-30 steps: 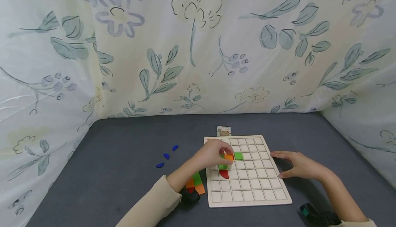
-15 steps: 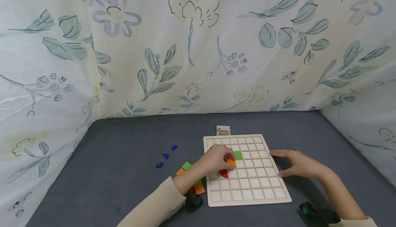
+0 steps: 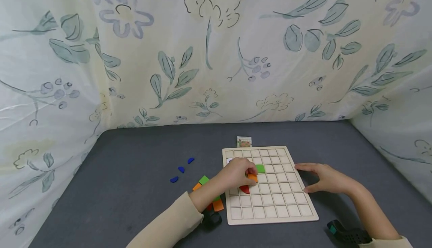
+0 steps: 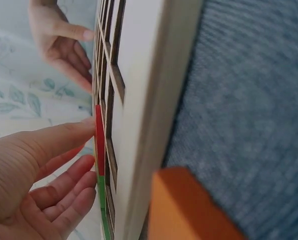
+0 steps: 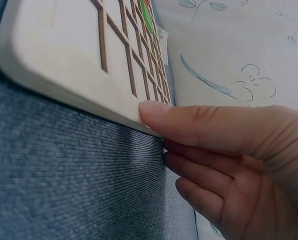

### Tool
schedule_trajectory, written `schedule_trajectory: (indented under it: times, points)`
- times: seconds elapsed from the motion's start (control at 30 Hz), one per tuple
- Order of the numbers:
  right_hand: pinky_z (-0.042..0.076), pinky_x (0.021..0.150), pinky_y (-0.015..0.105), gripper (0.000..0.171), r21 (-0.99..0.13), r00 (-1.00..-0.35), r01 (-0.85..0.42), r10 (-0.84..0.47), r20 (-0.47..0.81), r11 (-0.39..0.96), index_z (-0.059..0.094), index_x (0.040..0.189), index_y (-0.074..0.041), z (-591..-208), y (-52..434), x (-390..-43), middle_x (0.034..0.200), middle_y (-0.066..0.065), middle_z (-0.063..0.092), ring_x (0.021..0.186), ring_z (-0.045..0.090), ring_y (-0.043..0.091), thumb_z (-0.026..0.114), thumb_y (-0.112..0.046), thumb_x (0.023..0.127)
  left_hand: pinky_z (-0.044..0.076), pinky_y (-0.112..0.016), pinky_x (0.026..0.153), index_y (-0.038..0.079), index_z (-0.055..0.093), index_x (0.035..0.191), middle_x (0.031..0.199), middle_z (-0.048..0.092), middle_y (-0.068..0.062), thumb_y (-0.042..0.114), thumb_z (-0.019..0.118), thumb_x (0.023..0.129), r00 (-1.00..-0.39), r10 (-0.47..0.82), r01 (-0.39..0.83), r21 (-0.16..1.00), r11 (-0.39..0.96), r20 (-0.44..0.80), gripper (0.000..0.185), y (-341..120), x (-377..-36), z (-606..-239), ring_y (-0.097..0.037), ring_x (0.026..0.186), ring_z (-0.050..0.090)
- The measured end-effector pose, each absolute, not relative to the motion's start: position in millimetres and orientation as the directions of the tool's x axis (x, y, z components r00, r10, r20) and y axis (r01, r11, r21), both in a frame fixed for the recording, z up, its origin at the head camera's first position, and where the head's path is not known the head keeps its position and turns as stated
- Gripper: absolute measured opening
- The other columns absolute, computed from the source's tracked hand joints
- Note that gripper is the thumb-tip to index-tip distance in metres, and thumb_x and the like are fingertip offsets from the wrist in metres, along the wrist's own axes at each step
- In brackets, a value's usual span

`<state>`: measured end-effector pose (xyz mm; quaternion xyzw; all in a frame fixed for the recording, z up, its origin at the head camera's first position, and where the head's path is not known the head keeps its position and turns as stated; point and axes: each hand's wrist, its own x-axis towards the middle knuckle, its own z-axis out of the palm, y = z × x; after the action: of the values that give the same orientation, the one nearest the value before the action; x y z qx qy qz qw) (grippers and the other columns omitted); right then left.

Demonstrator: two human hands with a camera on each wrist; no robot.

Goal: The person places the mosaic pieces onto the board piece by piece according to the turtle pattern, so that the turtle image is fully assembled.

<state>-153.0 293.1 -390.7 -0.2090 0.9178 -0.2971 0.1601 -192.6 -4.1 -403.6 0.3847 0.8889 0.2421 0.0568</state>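
Observation:
A wooden grid board (image 3: 273, 222) lies on the dark table. My left hand (image 3: 234, 173) pinches an orange square tile (image 3: 252, 178) between thumb and fingers, at the board's left-middle cells. A green square tile (image 3: 260, 168) lies just behind it, and a red quarter-round tile (image 3: 245, 189) shows in front, partly covered by the hand. In the left wrist view the red tile (image 4: 99, 140) and green tiles (image 4: 102, 192) appear edge-on beside my fingers. At the right edge, my right hand (image 3: 329, 179) touches the board with thumb and fingertips, fingers loosely extended.
Several loose orange, green and red tiles (image 3: 218, 205) lie left of the board, partly under my left forearm. Farther left are blue half-round pieces (image 3: 181, 169). A small picture card (image 3: 244, 142) lies behind the board. A patterned cloth (image 3: 216, 53) hangs behind the table.
My left hand has shifted slightly right and nearer with the orange tile, then stayed almost still. More of the loose tiles now shows beside the forearm. The right hand has kept its place.

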Motion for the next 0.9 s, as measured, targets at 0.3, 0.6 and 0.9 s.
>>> schedule_trajectory:
  times: [0.3, 0.6, 0.9]
  points:
    - [0.036, 0.091, 0.06, 0.08, -0.604, -0.866, -0.298, -0.475, -0.154, 0.739, 0.043, 0.133, 0.006, -395.3, 294.3, -153.5, 0.135, 0.03, 0.041, 0.122, 0.035, 0.051, 0.077, -0.032, 0.072, 0.041, -0.011, 0.064, 0.016, 0.07, 0.092, 0.083, 0.063, 0.008, 0.02, 0.078, 0.075, -0.689, 0.719, 0.666, 0.471, 0.579, 0.09, 0.02, -2.9, -192.9, -406.0, -0.005, 0.076, 0.055]
    - [0.035, 0.091, 0.062, 0.08, -0.617, -0.865, -0.285, -0.474, -0.163, 0.733, 0.043, 0.133, 0.007, -393.7, 291.6, -155.6, 0.135, 0.032, 0.04, 0.123, 0.034, 0.052, 0.077, -0.031, 0.072, 0.042, -0.013, 0.065, 0.013, 0.071, 0.094, 0.085, 0.067, 0.005, 0.021, 0.073, 0.079, -0.71, 0.697, 0.6, 0.606, 0.522, 0.103, 0.017, -14.0, -194.0, -397.5, -0.006, 0.077, 0.057]
    - [0.037, 0.09, 0.061, 0.083, -0.606, -0.866, -0.282, -0.469, -0.173, 0.744, 0.042, 0.133, 0.007, -393.7, 292.6, -156.2, 0.135, 0.032, 0.039, 0.122, 0.034, 0.052, 0.077, -0.035, 0.071, 0.046, -0.017, 0.072, 0.011, 0.068, 0.1, 0.097, 0.068, -0.001, 0.02, 0.074, 0.078, -0.689, 0.724, 0.526, 0.707, 0.472, 0.03, 0.024, -42.4, -184.3, -375.6, -0.013, 0.086, 0.06]
